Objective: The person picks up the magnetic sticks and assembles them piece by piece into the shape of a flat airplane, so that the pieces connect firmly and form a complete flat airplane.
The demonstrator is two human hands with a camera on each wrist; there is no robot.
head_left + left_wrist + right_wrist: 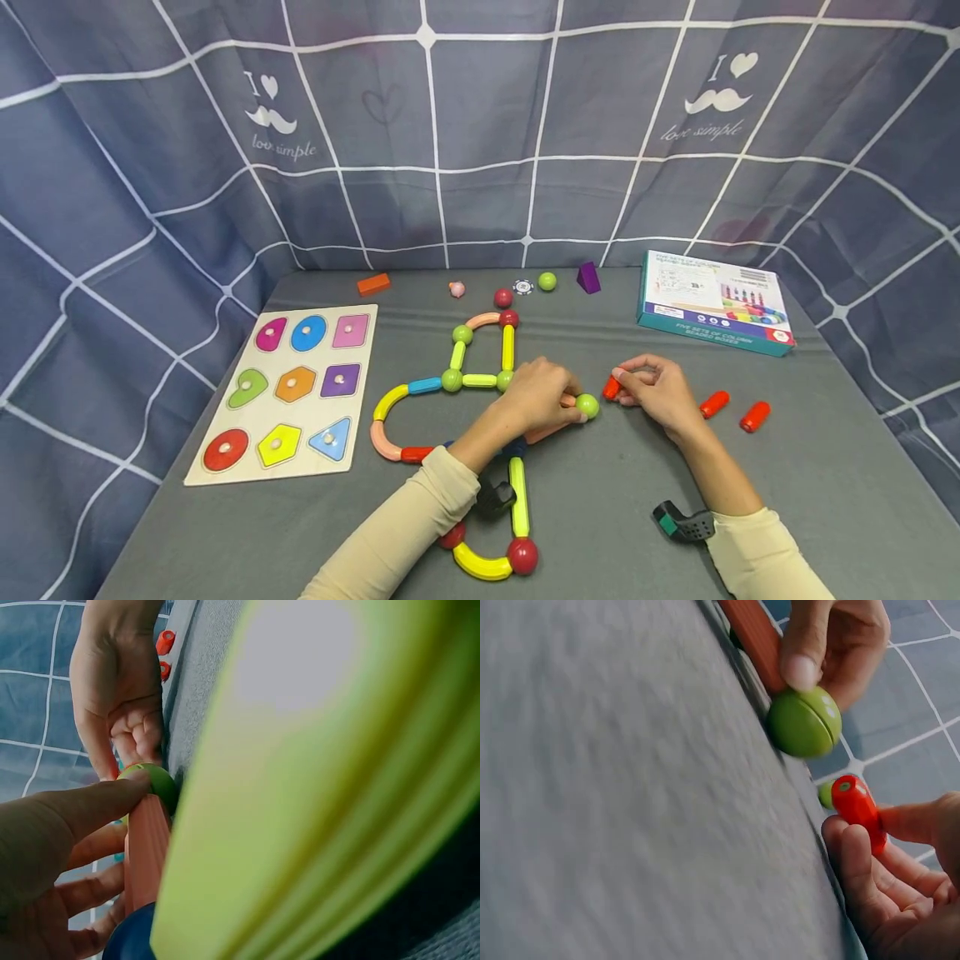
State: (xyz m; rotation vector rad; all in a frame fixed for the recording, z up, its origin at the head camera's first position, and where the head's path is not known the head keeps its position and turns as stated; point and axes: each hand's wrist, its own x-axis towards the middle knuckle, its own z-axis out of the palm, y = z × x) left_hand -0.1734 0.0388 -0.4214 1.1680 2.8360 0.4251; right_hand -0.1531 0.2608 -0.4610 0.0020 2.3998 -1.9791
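Note:
My left hand (536,396) pinches a green ball (588,407) at the end of a salmon-coloured rod (145,855). The rod's other end meets a dark blue ball (131,937), part of a figure of coloured rods and balls lying on the table. To the right, my right hand (658,390) holds a short red rod (859,814) between thumb and fingertips. A small gap separates the red rod from the green ball in the right wrist view. My left hand and forearm cover part of the figure in the head view. A yellow-green rod (300,787) looms close in the left wrist view.
Two red rods (714,404) lie right of my right hand. A wooden shape puzzle board (360,325) is at left, a teal-edged box (716,300) at back right. Along the back are an orange block (373,285), a red ball (503,297), a green ball (547,282) and a purple prism (588,278).

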